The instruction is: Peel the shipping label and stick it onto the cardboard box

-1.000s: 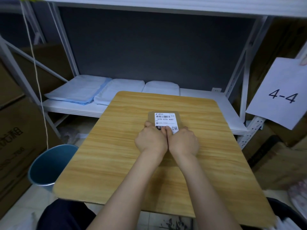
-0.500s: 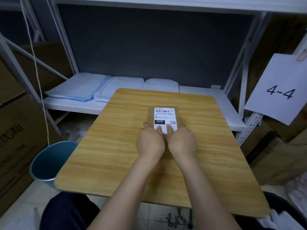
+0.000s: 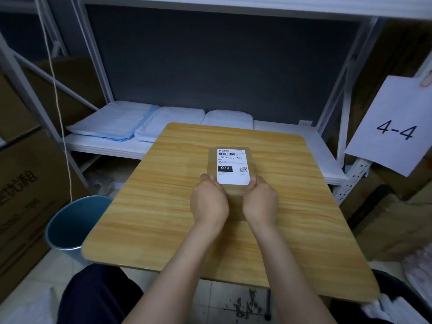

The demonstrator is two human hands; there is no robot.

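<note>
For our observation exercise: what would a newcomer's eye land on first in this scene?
Probably the white shipping label, already lying on the small cardboard box at the middle of the wooden table, with the left hand and right hand at its near corners. Next, the "4-4" sheet at right.

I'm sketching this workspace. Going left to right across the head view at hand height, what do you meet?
Blue bin → left hand → cardboard box → right hand → 4-4 sign.
</note>
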